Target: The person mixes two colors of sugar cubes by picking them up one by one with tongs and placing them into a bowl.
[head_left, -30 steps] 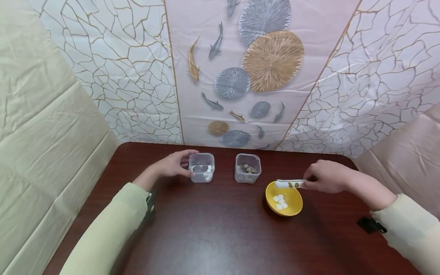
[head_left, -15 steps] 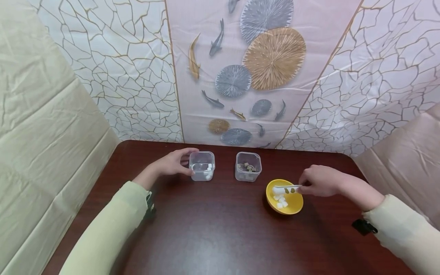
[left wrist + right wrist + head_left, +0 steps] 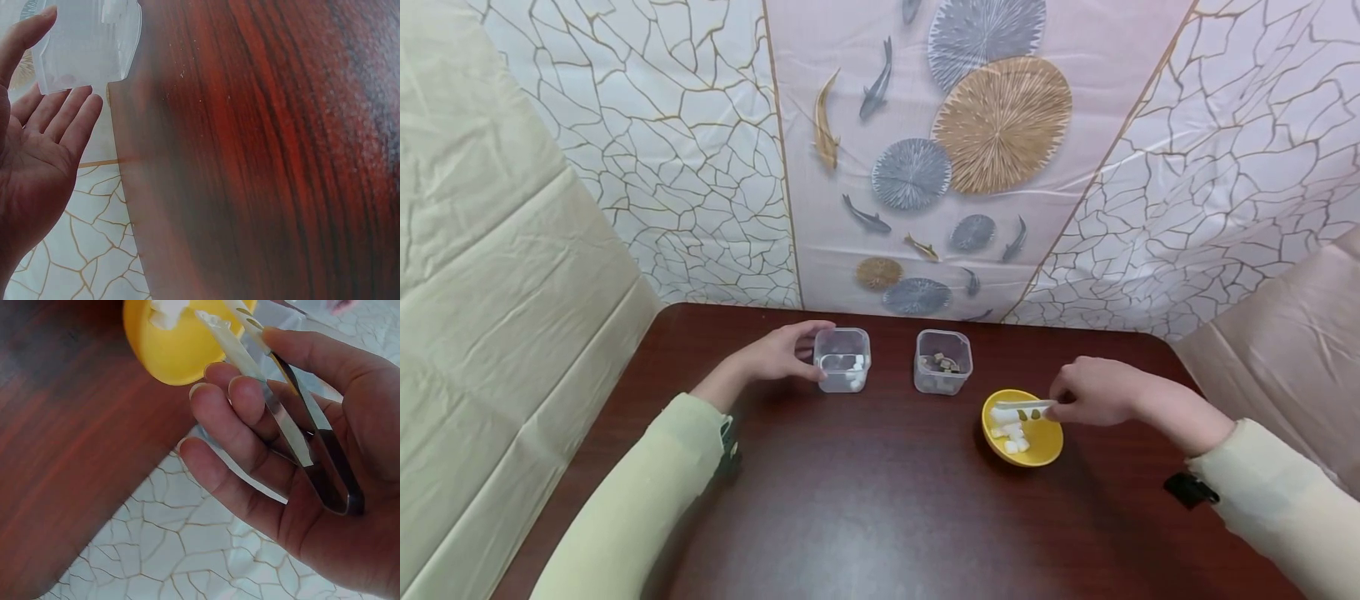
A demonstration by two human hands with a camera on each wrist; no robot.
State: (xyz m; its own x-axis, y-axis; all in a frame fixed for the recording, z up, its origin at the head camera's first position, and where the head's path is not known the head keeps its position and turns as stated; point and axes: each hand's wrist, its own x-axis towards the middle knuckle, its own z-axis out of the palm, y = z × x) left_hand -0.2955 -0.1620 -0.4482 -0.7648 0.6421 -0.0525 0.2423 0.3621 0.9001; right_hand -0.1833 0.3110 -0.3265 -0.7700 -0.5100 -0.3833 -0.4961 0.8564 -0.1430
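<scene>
My left hand [image 3: 778, 354] holds a clear plastic container [image 3: 837, 385] by its left side, thumb at the front and fingers behind. Several white cubes [image 3: 857, 375] lie inside, toward its right. In the left wrist view, the container [image 3: 94, 47] sits between thumb and fingers. My right hand [image 3: 1097, 392] grips metal tongs [image 3: 290, 425] with pale, slotted ends. The arms of the tongs stand apart in the right wrist view. Their tips reach into a yellow bowl [image 3: 1048, 442], close to several white cubes [image 3: 1015, 442]. Whether the tips touch a cube, I cannot tell.
A second clear container [image 3: 942, 385], with several greenish-brown cubes [image 3: 946, 364], stands between the left container and the bowl. All stand on a dark red-brown wooden table [image 3: 865, 492]. Patterned fabric [image 3: 715, 167] hangs behind its back edge.
My right hand has moved slightly down and left, lowering the tongs from above the yellow bowl's far rim into the bowl. My left hand stays at its container.
</scene>
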